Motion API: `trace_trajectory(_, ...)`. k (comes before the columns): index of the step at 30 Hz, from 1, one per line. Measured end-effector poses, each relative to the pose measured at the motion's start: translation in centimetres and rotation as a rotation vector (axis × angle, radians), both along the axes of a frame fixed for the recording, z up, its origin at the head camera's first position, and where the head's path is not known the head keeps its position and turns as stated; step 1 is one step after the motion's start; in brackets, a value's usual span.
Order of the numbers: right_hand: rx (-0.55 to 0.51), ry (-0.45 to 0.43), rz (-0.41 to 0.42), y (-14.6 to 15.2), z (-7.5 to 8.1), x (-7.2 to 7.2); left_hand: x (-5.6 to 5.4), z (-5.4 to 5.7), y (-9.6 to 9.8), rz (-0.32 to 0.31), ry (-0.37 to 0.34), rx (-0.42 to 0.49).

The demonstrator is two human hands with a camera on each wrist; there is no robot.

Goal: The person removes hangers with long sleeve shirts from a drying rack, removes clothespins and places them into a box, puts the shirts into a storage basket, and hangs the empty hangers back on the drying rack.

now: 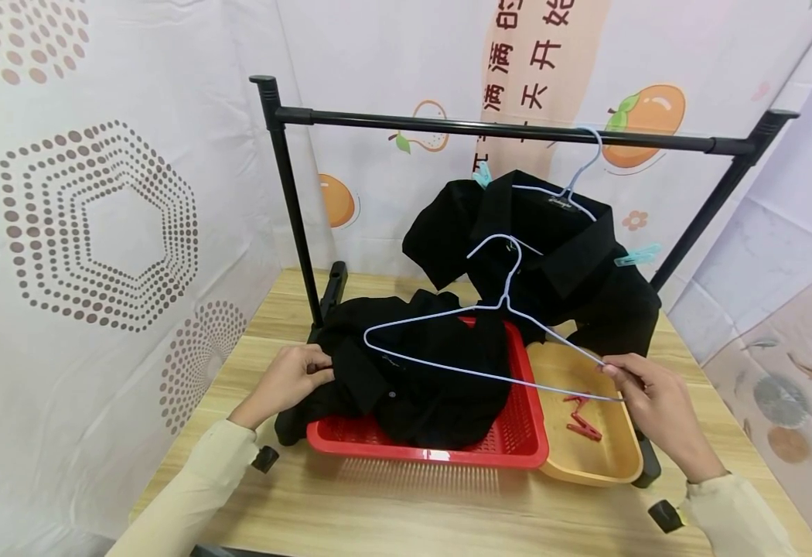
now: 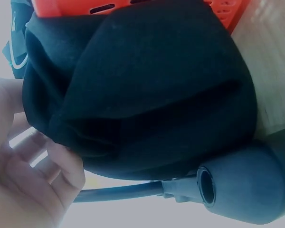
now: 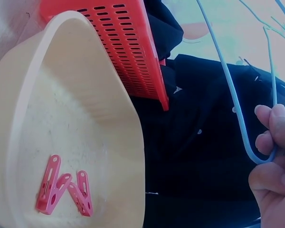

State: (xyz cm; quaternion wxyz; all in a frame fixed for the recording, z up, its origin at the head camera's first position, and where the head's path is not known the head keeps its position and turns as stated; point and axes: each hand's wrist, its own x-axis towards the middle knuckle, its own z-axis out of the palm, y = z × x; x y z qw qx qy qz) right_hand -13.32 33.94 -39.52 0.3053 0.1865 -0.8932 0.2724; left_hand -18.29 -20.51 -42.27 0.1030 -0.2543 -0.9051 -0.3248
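Observation:
A light blue wire hanger (image 1: 448,373) is held up by my right hand (image 1: 656,406), which pinches its right end; its hook points up. Below and behind the hanger, a black shirt (image 1: 441,410) lies bunched in a red basket (image 1: 441,455), spilling over the left rim. My left hand (image 1: 293,379) pinches the shirt's left edge between thumb and fingers, also seen in the left wrist view, where the cloth (image 2: 156,80) hangs in folds. In the right wrist view the fingers (image 3: 270,178) close around the bent hanger end (image 3: 249,147).
A black rack (image 1: 406,121) stands across the table (image 1: 406,510). On its bar hangs another black shirt (image 1: 580,263) on a blue hanger (image 1: 595,155), with teal clips (image 1: 637,255) at its shoulders. Beside the basket, a yellow bin (image 1: 552,456) holds red clothespins (image 1: 583,427).

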Motion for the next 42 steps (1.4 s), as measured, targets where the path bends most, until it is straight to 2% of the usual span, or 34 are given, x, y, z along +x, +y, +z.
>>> trace_trajectory(7, -0.01, -0.011, -0.011, 0.0, 0.1, 0.1, 0.5, 0.4, -0.5, 0.124, -0.081, 0.027)
trace_trajectory(11, -0.012, -0.018, -0.018, 0.1, 0.2, 0.2, 0.6, 0.6, -0.9, 0.166, -0.099, 0.036)
trace_trajectory(16, -0.019, -0.036, -0.026, 0.3, 0.2, 0.3, 0.6, 0.6, -1.4, 0.203, -0.133, -0.001)
trace_trajectory(26, -0.029, -0.03, -0.028, 0.3, 0.1, 0.2, 0.6, 0.6, -1.5, 0.211, -0.235, -0.06)
trace_trajectory(32, -0.031, -0.04, -0.028, 0.4, 0.2, 0.2, 0.6, 0.3, -1.5, 0.174, -0.302, -0.081)
trace_trajectory(42, -0.03, -0.073, -0.044, 0.2, 0.3, 0.1, 0.6, -0.3, -1.4, 0.152, -0.433, -0.004)
